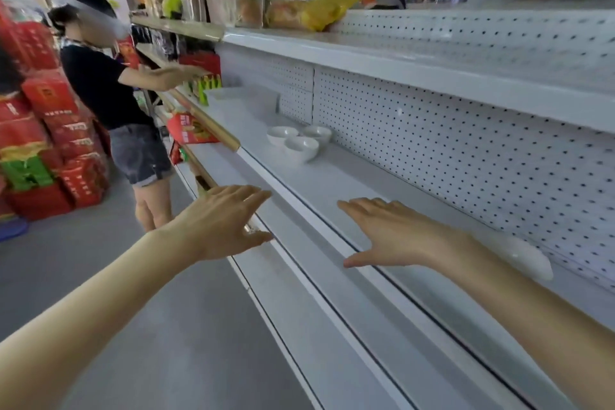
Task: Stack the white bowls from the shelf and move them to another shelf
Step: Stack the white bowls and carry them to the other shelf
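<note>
head view: three small white glazed bowls (299, 140) sit upright in a tight cluster on the white metal shelf board (349, 196), at about twelve o'clock from the hands and well apart from them. two bowls stand at the back side by side, and the third stands in front, touching or nearly touching both; the blur makes the contact hard to judge. the bowls are just in front of the white perforated back panel (466, 156).

the left hand (221, 223) reaches out at about eleven o'clock, fingers spread and slightly curled, holding nothing, over the front edge of the shelf. the right hand (396, 231) reaches out at about one o'clock, palm down, fingers extended and thumb splayed, empty, above the bare shelf board.

a second white shelf board (432, 73) runs above. at nine o'clock a person in a black top and denim shorts (109, 100) stands in the aisle, reaching toward the shelving, beside stacked red cardboard boxes (50, 143). a yellow plastic bag (316, 10) lies on the top shelf at twelve o'clock.
</note>
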